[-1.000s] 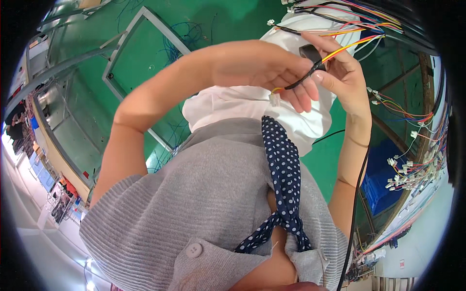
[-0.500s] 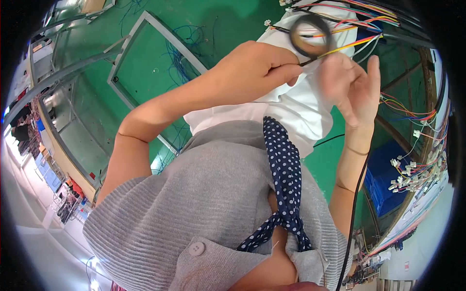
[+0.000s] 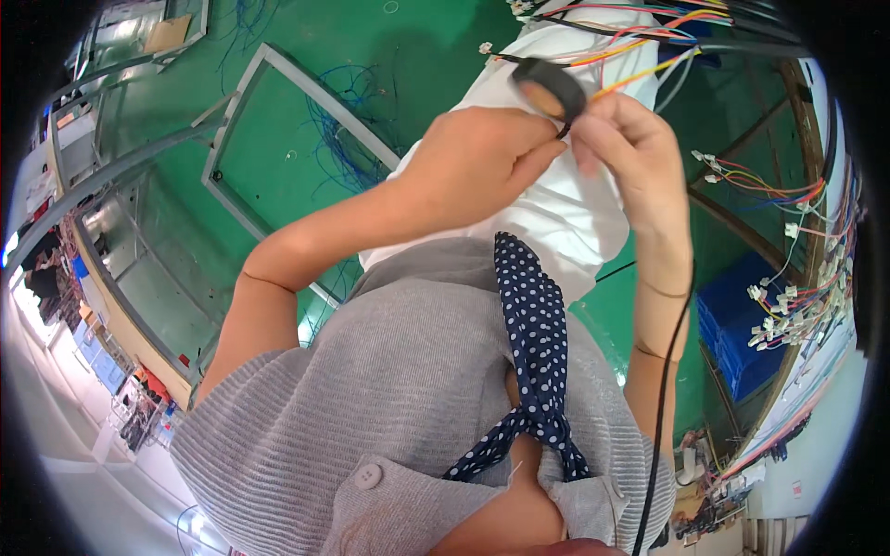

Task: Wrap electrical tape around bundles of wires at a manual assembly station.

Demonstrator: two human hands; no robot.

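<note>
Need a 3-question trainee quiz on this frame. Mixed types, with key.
1. What colour is the outside of the tape roll near the left hand?
2. True or false: the blue container is farther right in the picture than the right hand.
3. What is in view left of the left hand?
a) yellow bucket
b) grey metal frame
c) wooden chair

Key: 1. Black; 2. True; 3. b

Green floor (image 3: pixel 273 120) carries a grey metal frame (image 3: pixel 326 98), with a loose tangle of blue wires (image 3: pixel 336 153) on both sides of one bar. Flat tan piece (image 3: pixel 169 35) lies at upper left; tan-edged bench (image 3: pixel 130 313) at left. Blue crate (image 3: pixel 742 324) stands at right.
</note>
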